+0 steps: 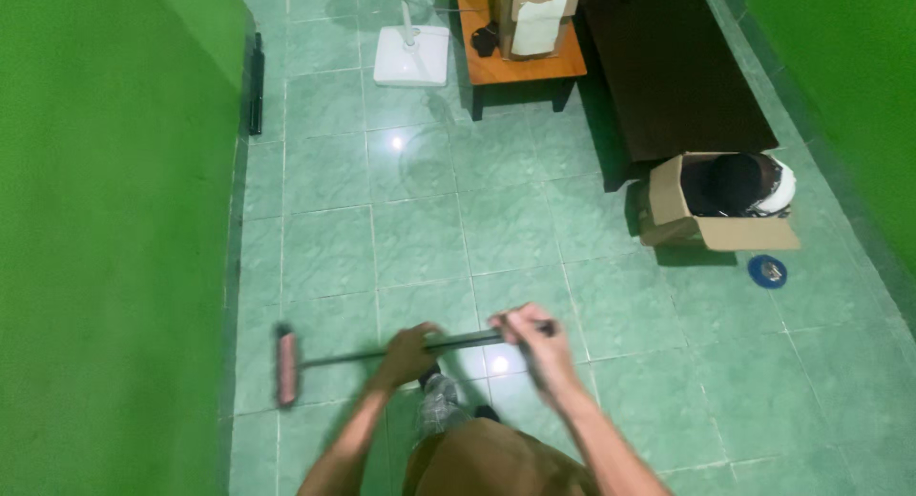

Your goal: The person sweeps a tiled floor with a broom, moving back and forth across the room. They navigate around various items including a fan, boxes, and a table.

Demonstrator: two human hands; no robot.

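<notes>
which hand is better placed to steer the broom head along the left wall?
Probably the left hand: it grips the broom handle lower, nearer the broom head by the green wall. The right hand holds the top end.

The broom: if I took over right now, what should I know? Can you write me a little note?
Left hand: gripping the broom partway down its dark handle.
Right hand: gripping the handle near its top end.
The broom lies almost level across the body, its pinkish head by the green wall on the left.
Green tiled floor: shiny; how much is swept cannot be told.
Ahead: open cardboard box, small blue round thing, white fan base, orange table.
</notes>
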